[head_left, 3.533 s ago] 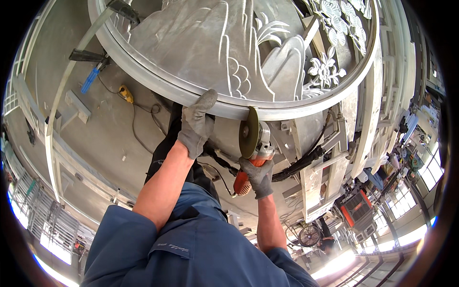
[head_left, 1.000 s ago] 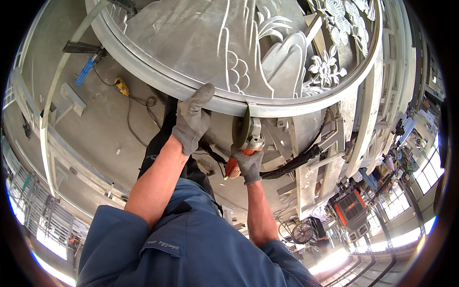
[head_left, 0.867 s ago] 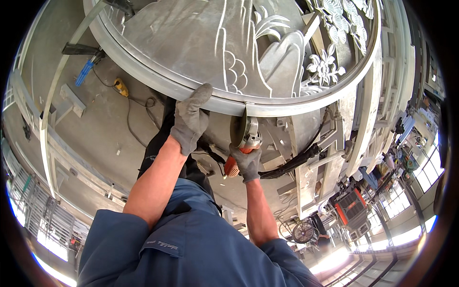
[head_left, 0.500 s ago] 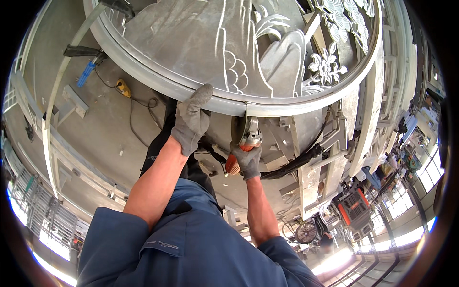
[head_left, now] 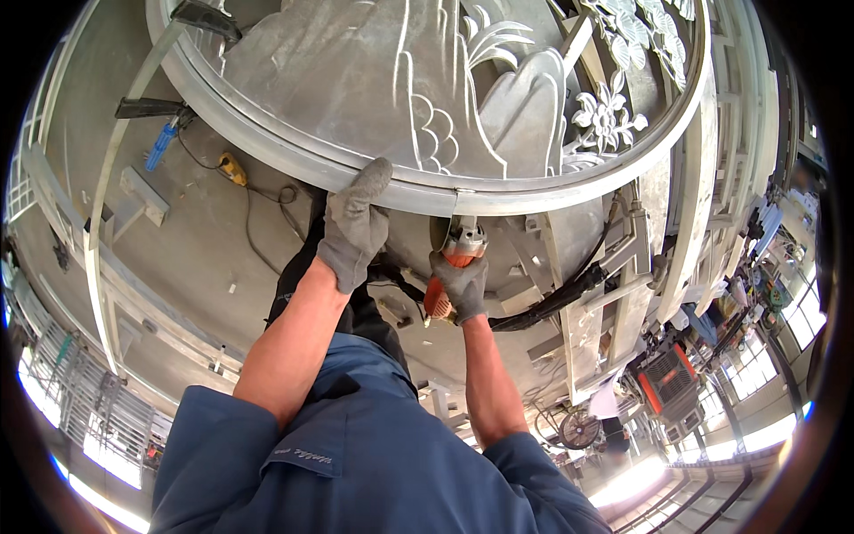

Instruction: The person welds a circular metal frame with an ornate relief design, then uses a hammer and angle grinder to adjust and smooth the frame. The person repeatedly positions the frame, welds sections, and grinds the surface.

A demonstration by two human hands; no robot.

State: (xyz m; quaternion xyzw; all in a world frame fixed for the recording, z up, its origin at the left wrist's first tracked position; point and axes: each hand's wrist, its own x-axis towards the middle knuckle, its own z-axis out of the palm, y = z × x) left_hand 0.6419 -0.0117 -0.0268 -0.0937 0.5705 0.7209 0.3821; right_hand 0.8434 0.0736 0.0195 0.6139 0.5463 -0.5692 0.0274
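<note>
A large round metal panel (head_left: 338, 98) with raised relief lies in front of me, edged by a grey metal rim (head_left: 267, 142). My left hand (head_left: 354, 222), in a grey glove, grips this rim with the thumb side on top; its other fingertips are hidden beneath. In my gloved right hand (head_left: 463, 285) is an orange angle grinder (head_left: 467, 242) with a silver head. It is below the rim, close to a thin seam, with its disc (head_left: 440, 233) seen nearly edge-on. Whether the disc touches the metal, I cannot tell.
Metal beams (head_left: 703, 178) stand to the right, with a black hose (head_left: 560, 298) near my right hand. On the floor at left are a yellow power tool (head_left: 233, 169) and its cord. A clamp with a blue handle (head_left: 161, 147) hangs at the curved frame.
The grinder and my right hand have shifted slightly, and the disc now shows narrower. My left hand keeps its hold on the rim.
</note>
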